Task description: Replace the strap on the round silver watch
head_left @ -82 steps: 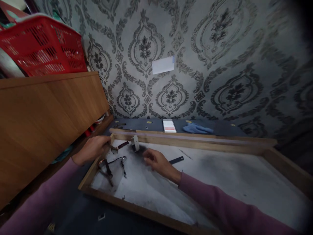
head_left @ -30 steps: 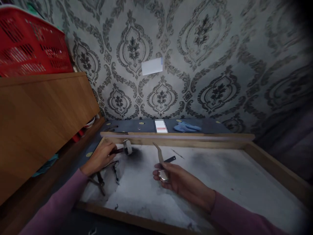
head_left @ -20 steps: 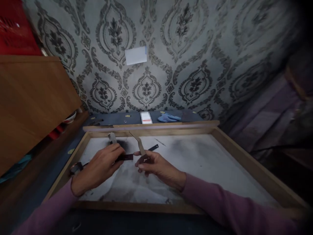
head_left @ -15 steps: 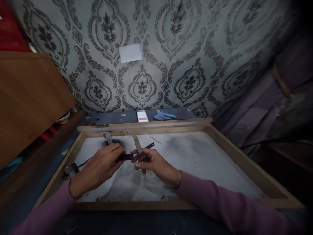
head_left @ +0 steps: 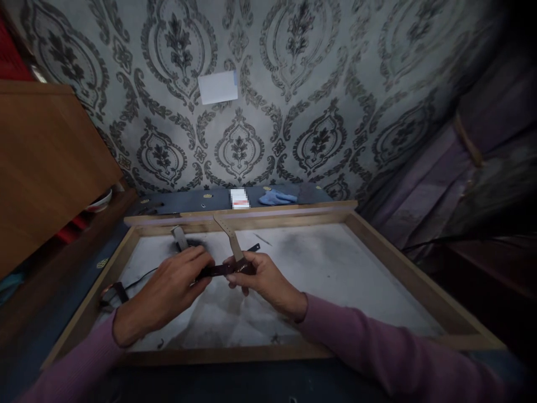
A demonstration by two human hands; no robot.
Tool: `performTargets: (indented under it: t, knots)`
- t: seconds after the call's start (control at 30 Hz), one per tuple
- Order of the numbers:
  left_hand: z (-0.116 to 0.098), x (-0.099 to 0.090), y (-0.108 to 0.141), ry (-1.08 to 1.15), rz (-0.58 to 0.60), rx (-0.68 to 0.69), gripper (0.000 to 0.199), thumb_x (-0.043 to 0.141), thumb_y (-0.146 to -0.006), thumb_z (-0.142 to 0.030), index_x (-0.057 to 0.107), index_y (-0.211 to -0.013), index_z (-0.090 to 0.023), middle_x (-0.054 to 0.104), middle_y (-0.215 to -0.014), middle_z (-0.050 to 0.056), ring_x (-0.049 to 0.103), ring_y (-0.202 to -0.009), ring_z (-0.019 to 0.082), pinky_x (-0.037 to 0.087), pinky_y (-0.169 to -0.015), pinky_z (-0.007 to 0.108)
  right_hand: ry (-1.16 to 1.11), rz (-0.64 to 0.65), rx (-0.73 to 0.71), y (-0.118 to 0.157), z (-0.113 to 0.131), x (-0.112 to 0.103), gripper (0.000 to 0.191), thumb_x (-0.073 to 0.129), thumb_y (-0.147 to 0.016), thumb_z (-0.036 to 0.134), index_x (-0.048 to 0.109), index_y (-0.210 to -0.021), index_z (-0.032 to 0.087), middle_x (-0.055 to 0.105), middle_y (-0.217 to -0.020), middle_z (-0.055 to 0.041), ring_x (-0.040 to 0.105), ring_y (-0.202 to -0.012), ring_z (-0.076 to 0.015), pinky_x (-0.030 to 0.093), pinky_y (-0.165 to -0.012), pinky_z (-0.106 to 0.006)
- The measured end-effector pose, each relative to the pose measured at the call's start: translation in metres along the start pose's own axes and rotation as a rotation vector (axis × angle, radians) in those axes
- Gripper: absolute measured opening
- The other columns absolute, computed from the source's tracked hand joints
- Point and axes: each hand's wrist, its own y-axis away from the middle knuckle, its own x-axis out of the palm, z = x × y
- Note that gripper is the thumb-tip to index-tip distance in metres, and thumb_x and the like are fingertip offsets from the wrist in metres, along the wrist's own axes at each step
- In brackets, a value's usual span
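Over the tray, my right hand (head_left: 268,278) is closed around a wristwatch (head_left: 245,268), fingers wrapped at its case. The watch's tan strap (head_left: 230,238), with a row of holes, sticks up and curves away to the left. My left hand (head_left: 174,285) is closed on a narrow dark strip (head_left: 218,270) that reaches right to the watch. Whether this strip is a tool or a second strap I cannot tell. Behind my right fingers shows a dark flat end with a small hole (head_left: 255,247); its link to the strip is hidden.
A wooden-rimmed tray (head_left: 373,256) with a whitish floor lies below my hands. In it are a grey metal-ended object (head_left: 179,238), a dark looped item (head_left: 113,294) and a thin sliver (head_left: 262,239). Behind stand a small white box (head_left: 239,198) and a blue cloth or glove (head_left: 277,197).
The view has shifted slightly. My right thumb and fingers have closed in on the watch, and the dark strip now meets it. My left hand keeps nearly the same pose.
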Motion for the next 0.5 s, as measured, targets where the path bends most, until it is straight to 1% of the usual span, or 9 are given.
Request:
performTargets:
  t: [0.2,0.3,0.43,0.5]
  knots:
    - [-0.003,0.0,-0.005,0.018,0.036,0.0,0.011,0.05,-0.09,-0.016,0.058,-0.096,-0.02,0.059,-0.092,0.003,0.058,-0.083,0.019,0.044,-0.069,0.031,0.01,-0.02,-0.02,0.001,0.001,-0.003,0.031,0.081,-0.065,0.03,0.066,-0.088,0.015,0.065,-0.069,0.0002,0.064,-0.062,-0.0133,0.041,-0.044,-0.018]
    - [-0.005,0.001,-0.012,0.032,0.062,0.018,0.013,0.048,-0.09,-0.015,0.059,-0.097,-0.02,0.059,-0.092,0.003,0.058,-0.083,0.019,0.044,-0.07,0.03,-0.005,-0.048,-0.014,0.004,0.002,-0.004,0.03,0.082,-0.064,0.029,0.065,-0.084,0.015,0.066,-0.071,-0.0004,0.064,-0.062,-0.0134,0.041,-0.043,-0.018]
    - [-0.006,0.006,-0.02,0.051,0.084,0.038,0.011,0.049,-0.089,-0.015,0.058,-0.09,-0.02,0.058,-0.086,0.002,0.057,-0.079,0.018,0.043,-0.068,0.029,-0.034,-0.088,0.012,0.009,0.003,-0.01,0.029,0.082,-0.062,0.026,0.065,-0.084,0.015,0.065,-0.069,0.0006,0.063,-0.061,-0.0121,0.04,-0.042,-0.017]
    - [-0.007,0.01,-0.024,0.063,0.079,0.05,0.011,0.049,-0.089,-0.016,0.059,-0.09,-0.02,0.059,-0.086,0.002,0.057,-0.077,0.018,0.043,-0.067,0.029,-0.044,-0.107,0.019,0.012,0.004,-0.014,0.031,0.082,-0.06,0.024,0.065,-0.085,0.015,0.064,-0.066,0.002,0.062,-0.058,-0.0113,0.039,-0.041,-0.016]
